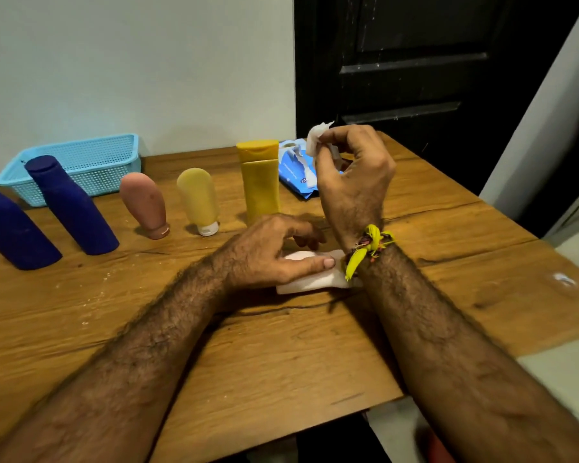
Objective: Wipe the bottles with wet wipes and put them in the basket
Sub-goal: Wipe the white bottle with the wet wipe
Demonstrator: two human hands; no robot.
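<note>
Several bottles stand in a row on the wooden table [214, 345]: two dark blue bottles [74, 208] [10, 228] at the left, a pink tube [144, 202] and a pale yellow tube [198, 198] standing on their caps, and a tall yellow bottle [259, 182]. A light blue basket [91, 162] sits behind them at the back left. My left hand [268, 252] rests on a white bottle [315, 279] lying flat on the table, thumb along its side. My right hand [355, 175] is raised above it and pinches a white wet wipe [316, 138].
A blue wet wipes pack [296, 175] lies open behind my right hand, next to the tall yellow bottle. A black door stands behind the table at the right. The table's right edge runs past my right forearm.
</note>
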